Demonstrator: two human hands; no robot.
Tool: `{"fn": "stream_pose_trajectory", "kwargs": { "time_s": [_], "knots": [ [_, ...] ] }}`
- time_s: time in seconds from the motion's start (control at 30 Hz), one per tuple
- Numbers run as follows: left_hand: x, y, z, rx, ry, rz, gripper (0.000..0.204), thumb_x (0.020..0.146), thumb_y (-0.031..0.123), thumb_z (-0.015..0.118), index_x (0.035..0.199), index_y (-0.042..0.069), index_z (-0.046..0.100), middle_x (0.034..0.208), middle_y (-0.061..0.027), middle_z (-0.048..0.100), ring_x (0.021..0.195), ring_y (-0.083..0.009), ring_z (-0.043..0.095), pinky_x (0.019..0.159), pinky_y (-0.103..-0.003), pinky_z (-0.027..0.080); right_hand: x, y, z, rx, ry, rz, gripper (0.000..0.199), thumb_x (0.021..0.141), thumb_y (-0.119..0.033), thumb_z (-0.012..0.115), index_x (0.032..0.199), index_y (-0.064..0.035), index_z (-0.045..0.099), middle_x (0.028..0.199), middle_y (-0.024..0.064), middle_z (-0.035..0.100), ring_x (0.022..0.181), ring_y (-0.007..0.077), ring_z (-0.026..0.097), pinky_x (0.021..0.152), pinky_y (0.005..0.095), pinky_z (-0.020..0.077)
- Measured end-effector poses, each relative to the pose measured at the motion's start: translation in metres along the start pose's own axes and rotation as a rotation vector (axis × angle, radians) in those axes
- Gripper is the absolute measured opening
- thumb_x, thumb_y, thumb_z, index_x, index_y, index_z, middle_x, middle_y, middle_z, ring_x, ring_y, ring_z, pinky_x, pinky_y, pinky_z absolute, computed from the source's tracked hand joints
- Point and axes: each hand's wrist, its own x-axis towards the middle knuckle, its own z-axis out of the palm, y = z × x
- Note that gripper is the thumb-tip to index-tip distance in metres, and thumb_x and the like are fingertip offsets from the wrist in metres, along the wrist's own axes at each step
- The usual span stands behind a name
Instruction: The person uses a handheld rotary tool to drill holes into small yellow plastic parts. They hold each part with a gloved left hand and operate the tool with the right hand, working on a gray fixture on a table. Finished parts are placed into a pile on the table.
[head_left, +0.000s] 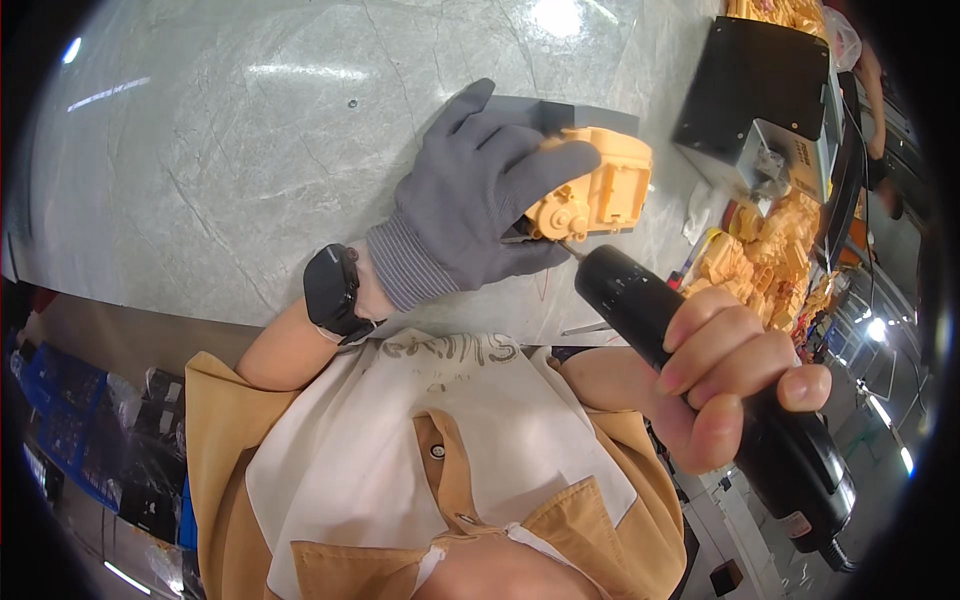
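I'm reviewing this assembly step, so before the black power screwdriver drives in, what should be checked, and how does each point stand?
1. Left hand, in a grey glove, grips the orange plastic part: ok.
2. Part rests on the grey block on the marble table: ok.
3. Right hand wraps the black power screwdriver: ok.
4. Bit tip meets the part's lower edge: ok.
5. Bit seated in a screw: cannot tell.
6. Glove fingers away from the bit: not ok, close by.

Gloved left hand on orange part, right hand around black screwdriver
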Motion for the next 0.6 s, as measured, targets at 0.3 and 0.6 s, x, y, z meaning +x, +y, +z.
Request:
{"fn": "stream_pose_trajectory", "kwargs": {
  "time_s": [0.3,0.6],
  "knots": [
    [0.0,0.0,0.0,0.002,0.01,-0.014,0.075,0.057,0.031,0.081,0.126,0.019,0.053,0.108,-0.0049,0.057,0.108,-0.0261,0.053,0.11,-0.055,0.029,0.002,0.002,0.014,-0.064,-0.022,-0.044,0.048,0.076,0.006,0.066,0.107,-0.0103,0.033,0.072,0.0078,0.054,0.053,0.0226,0.059,0.051,0.0362,0.0501],
    [0.003,0.001,-0.006,-0.032,-0.044,-0.044,0.078,0.053,0.027,0.083,0.125,0.02,0.053,0.108,-0.0041,0.057,0.108,-0.0253,0.052,0.111,-0.054,0.029,0.013,0.01,0.026,-0.087,0.023,-0.018,0.049,0.072,0.01,0.068,0.101,-0.0084,0.033,0.07,0.0081,0.053,0.051,0.0225,0.057,0.048,0.0353,0.0489]
  ]
}}
